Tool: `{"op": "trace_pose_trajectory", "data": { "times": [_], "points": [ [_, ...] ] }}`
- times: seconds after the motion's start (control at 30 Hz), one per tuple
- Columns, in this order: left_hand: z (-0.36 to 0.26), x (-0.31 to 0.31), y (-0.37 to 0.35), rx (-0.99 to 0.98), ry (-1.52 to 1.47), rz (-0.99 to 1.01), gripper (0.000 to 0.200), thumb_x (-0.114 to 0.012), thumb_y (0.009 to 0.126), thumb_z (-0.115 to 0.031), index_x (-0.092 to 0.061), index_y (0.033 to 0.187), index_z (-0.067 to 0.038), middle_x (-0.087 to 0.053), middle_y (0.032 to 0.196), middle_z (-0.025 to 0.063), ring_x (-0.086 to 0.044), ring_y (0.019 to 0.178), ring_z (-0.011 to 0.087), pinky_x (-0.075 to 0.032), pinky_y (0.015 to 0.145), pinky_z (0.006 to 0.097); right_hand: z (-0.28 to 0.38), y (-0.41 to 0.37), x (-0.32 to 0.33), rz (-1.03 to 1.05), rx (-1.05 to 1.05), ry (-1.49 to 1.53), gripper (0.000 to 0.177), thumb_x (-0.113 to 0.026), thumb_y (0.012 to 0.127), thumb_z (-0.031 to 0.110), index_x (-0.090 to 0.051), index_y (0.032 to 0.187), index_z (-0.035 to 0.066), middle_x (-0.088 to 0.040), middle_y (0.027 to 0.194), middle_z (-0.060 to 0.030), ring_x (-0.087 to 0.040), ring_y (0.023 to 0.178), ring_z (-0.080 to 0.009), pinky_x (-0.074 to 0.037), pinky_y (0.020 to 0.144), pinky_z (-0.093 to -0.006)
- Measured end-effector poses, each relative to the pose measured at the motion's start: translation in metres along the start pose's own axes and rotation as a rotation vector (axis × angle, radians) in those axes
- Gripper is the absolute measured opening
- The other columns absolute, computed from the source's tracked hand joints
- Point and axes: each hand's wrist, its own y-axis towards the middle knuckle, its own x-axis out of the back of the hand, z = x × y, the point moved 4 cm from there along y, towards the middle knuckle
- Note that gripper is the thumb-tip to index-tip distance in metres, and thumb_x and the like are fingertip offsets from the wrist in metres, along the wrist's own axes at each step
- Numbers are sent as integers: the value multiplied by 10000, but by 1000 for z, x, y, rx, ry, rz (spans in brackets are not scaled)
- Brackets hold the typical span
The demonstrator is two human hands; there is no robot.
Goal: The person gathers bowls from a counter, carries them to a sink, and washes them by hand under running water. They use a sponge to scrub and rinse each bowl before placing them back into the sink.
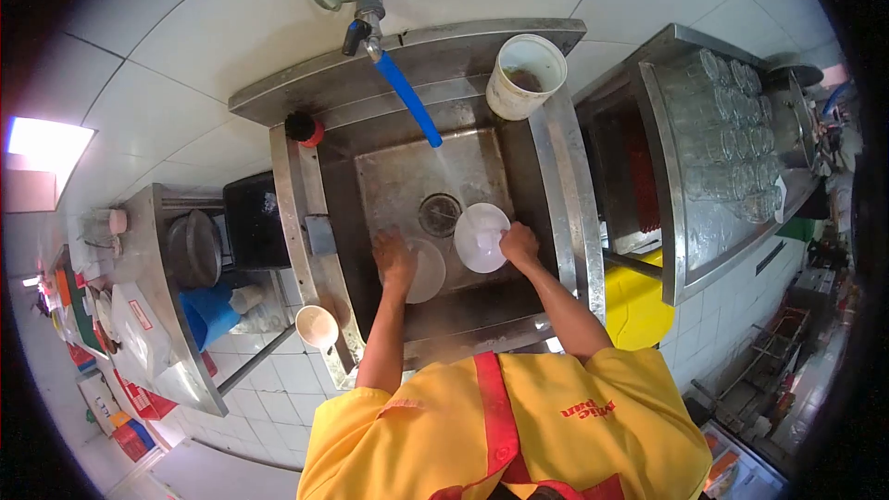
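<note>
My right hand [519,245] grips the rim of a white bowl [480,250], tilted over the steel sink [389,171] near the drain [440,215]. Water runs from the blue hose [407,97] on the tap [369,23] towards the bowl. On the left side of the basin, my left hand [395,259] is right beside a translucent round dish or lid [427,273], overlapping its edge. The fingers of that hand are blurred, and whether they hold the dish does not show.
A white bucket [526,79] stands on the sink's back right corner. A red-and-black brush [304,129], a grey sponge [320,234] and a handled cup [318,326] are along the left rim. Glasses [727,143] crowd the right shelf; a yellow bin [639,301] is below.
</note>
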Motion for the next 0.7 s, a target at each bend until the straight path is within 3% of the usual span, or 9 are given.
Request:
{"op": "trace_pose_trajectory", "data": {
  "times": [0.1, 0.2, 0.3, 0.4, 0.47, 0.53, 0.57, 0.63, 0.7],
  "points": [
    [45, -68, -17, 2, 92, 236, 467, -616, 775, -237, -454, 1167, -41, -625, 880, 189, -617, 857, 325, -497, 715, 426, -23, 14, -26, 5, -19, 42, 376, -643, 751, 338, -622, 867, -20, -611, 910, -239, -599, 864, -371, -477, 776, -434],
    [60, -78, -5, 191, -149, 414, 341, -590, 784, -192, -527, 1082, -39, -621, 880, 189, -610, 887, 327, -506, 724, 416, -39, 11, -46, 44, -66, -30, 435, -674, 735, 314, -579, 950, -53, -607, 936, -237, -603, 871, -357, -490, 764, -412],
    [53, -65, -4, 83, -78, 535, 204, -527, 791, -120, -597, 964, -39, -625, 883, 179, -612, 867, 338, -502, 738, 421, -49, 2, -55, 190, -119, 65, 579, -717, 699, 323, -500, 1025, -103, -608, 930, -235, -611, 865, -341, -500, 748, -398],
    [55, -63, -2, -103, -207, 446, 175, -488, 775, -85, -622, 871, -25, -617, 864, 203, -603, 843, 370, -498, 718, 429, -8, -27, -14, 51, 116, -27, 551, -669, 719, 361, -518, 1036, -64, -585, 979, -257, -583, 917, -351, -476, 774, -428],
    [40, -27, 1, -151, -317, 487, 178, -532, 743, -63, -602, 897, -7, -607, 892, 221, -590, 867, 371, -492, 720, 425, 16, -28, -13, 73, 109, 7, 674, -661, 719, 424, -461, 1129, -72, -571, 1002, -268, -569, 935, -365, -469, 784, -427],
    [21, 10, 8, -197, -422, 525, 218, -575, 711, -41, -581, 923, 11, -597, 921, 239, -578, 891, 372, -486, 722, 421, 51, -30, -10, 230, 307, 106, 767, -657, 707, 484, -420, 1202, -52, -576, 1023, -251, -576, 946, -336, -466, 789, -405],
    [12, 24, 15, -196, -381, 505, 226, -572, 708, -42, -579, 926, 18, -585, 914, 257, -572, 875, 386, -482, 712, 420, 59, -24, -19, 227, 308, 112, 767, -657, 707, 484, -420, 1202, -52, -576, 1023, -251, -576, 946, -336, -466, 789, -405],
    [5, 29, 30, -196, -341, 486, 235, -568, 706, -44, -576, 930, 25, -574, 908, 274, -567, 859, 401, -478, 702, 419, 70, -12, -41, 351, 408, 532, 693, -669, 718, 465, -473, 1185, -9, -580, 1043, -192, -580, 952, -236, -451, 812, -331],
    [-3, 24, 44, -250, -539, 449, 278, -510, 750, -90, -553, 1002, 19, -589, 890, 286, -601, 834, 390, -496, 664, 460, 80, -7, -11, 387, 371, 559, 654, -679, 720, 437, -494, 1165, -6, -571, 1062, -180, -565, 971, -226, -443, 825, -325]
  ]
}}
